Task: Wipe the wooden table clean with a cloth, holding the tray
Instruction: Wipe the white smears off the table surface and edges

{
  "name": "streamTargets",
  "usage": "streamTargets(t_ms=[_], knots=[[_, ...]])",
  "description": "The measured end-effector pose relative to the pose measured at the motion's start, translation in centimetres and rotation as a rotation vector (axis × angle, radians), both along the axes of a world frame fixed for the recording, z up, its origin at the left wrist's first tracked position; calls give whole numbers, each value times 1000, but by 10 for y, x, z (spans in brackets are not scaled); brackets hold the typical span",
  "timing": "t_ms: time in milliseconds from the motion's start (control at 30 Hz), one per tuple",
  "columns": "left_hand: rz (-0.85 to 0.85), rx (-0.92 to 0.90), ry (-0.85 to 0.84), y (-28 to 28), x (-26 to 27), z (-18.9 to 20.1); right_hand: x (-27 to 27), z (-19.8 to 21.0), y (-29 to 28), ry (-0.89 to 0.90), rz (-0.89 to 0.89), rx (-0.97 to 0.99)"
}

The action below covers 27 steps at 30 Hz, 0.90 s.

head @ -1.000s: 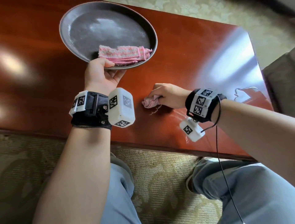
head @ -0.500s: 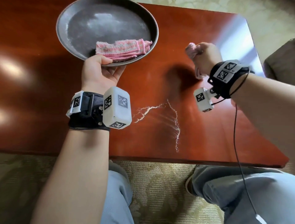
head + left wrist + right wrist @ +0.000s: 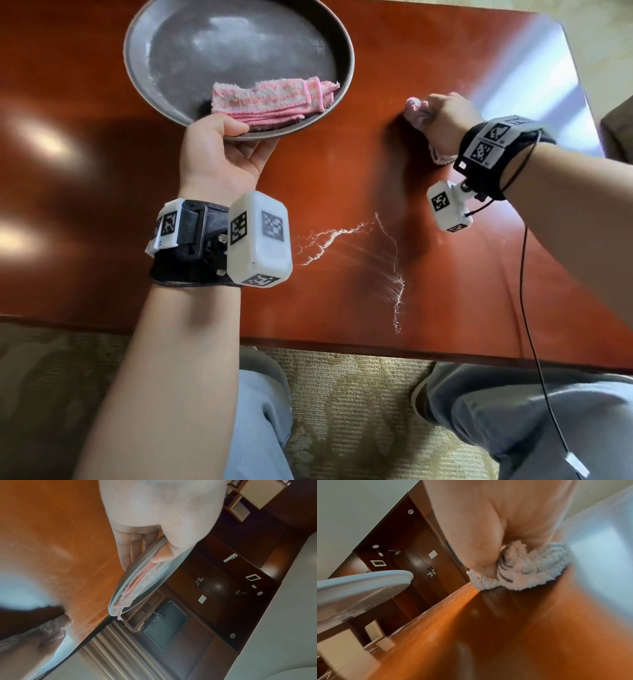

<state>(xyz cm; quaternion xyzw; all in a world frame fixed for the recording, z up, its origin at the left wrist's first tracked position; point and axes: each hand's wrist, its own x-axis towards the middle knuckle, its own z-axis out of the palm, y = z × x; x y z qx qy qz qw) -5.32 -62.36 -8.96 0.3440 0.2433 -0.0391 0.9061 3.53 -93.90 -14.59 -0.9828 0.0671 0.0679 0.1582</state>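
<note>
My left hand [image 3: 222, 147] grips the near rim of a round grey metal tray [image 3: 164, 51], thumb on top and fingers [image 3: 130, 550] underneath, holding it above the red-brown wooden table [image 3: 342, 291]. A folded pink and white cloth [image 3: 270, 97] lies in the tray by my thumb. My right hand [image 3: 442, 116] clutches a bunched pink cloth [image 3: 416, 111] and presses it on the table to the right of the tray; in the right wrist view this cloth [image 3: 522, 569] bulges out under my fist. White powdery streaks [image 3: 394, 270] lie on the table between my arms.
The table's near edge [image 3: 376, 346] runs just above my knees, over a patterned carpet [image 3: 349, 411]. A cable [image 3: 527, 308] hangs from my right wrist. A grey seat [image 3: 620, 126] stands past the table's right end. Dark wooden doors [image 3: 214, 588] show in the wrist views.
My right hand with the cloth swept from the near middle of the table to the far right, uncovering white streaks, then shifted slightly left. The left hand keeps holding the tray.
</note>
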Motion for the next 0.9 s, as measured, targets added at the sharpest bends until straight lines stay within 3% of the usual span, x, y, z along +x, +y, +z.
streamTargets(t_ms=[500,900], knots=[[6,13,-10,15,-17,10,-52,2,58,-89,404,-3],[-71,15,-19,20,-74,24,-139,5,87,-22,518,37]])
